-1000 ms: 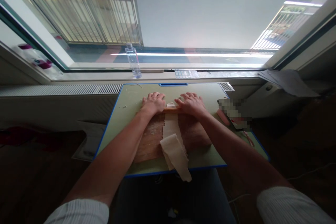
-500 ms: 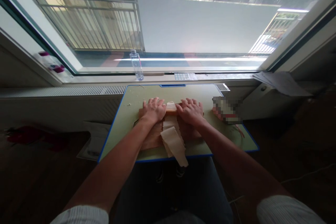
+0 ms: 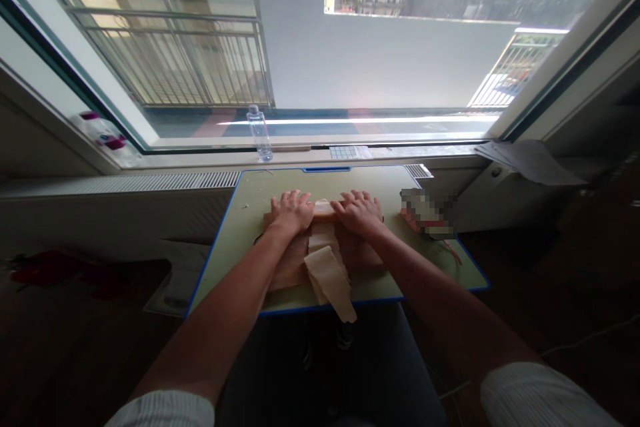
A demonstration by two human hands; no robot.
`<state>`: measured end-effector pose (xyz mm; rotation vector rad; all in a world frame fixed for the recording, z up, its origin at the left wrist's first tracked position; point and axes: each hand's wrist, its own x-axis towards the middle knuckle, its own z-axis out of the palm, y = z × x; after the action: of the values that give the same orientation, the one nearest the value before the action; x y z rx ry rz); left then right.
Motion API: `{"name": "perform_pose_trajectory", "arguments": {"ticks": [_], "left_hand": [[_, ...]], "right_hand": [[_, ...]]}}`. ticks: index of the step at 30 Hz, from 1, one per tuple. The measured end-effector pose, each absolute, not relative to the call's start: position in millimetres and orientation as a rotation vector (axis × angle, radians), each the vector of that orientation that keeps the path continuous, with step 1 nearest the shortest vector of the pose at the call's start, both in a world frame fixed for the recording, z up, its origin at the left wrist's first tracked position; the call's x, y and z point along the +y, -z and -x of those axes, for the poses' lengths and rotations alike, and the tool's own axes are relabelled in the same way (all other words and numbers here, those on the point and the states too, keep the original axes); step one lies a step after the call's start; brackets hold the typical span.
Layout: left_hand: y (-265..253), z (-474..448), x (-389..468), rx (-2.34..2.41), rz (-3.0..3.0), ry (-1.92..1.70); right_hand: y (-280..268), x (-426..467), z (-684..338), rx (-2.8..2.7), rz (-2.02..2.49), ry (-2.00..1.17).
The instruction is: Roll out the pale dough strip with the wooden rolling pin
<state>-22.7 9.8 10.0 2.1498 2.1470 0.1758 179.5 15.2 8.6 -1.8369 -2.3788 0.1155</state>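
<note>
Rolling pin (image 3: 325, 215): under your left hand (image 3: 291, 212) and right hand (image 3: 358, 212), palms down, fingers outstretched, not wrapped round; nearer the strip's fold than a second ago, suggesting a rolling stroke. Dough strip (image 3: 329, 268): beneath pin, over wooden board (image 3: 290, 271), tail overhanging table (image 3: 235, 240).

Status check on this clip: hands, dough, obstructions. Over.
Left hand and right hand on rolling pin. Dough strip under it, near end folded, tip past table's near edge. Pixelated object at table's right, apart from hands.
</note>
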Motion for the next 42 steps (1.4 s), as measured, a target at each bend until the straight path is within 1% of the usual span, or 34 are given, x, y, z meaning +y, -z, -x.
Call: {"name": "perform_pose_trajectory", "arguments": {"ticks": [2, 6, 13, 19, 26, 32, 37, 42], "left_hand": [[-9.6, 25.4, 28.5, 2.107, -2.137, -0.137], [-7.9, 30.5, 62.8, 2.04, -2.105, -0.123], [-7.2, 30.6, 85.2, 2.067, -2.099, -0.137], [-9.2, 28.4, 55.6, 2.06, -2.129, -0.189], [-6.1, 19.2, -3.1, 2.173, -2.175, -0.262], [-4.5, 20.3, -40.4, 2.16, -2.195, -0.256], [-2.4, 20.6, -48.0, 2.187, -2.205, -0.238], [-7.2, 15.6, -30.4, 2.218, -2.21, -0.188]], "right_hand": [[-10.1, 34.6, -178.4, -2.279, 1.942, -0.196], [-8.8, 71.4, -176.2, -2.27, 1.952, -0.313], [-7.7, 92.7, -172.8, -2.223, 1.967, -0.319], [-9.5, 62.4, -174.5, -2.204, 1.934, -0.236], [-2.1, -3.2, -173.8, -2.182, 1.893, 0.011], [1.6, -42.7, -174.6, -2.169, 1.85, 0.037], [4.4, -48.3, -176.5, -2.171, 1.835, 0.031], [-2.5, -28.3, -174.9, -2.212, 1.885, 0.005]]}}
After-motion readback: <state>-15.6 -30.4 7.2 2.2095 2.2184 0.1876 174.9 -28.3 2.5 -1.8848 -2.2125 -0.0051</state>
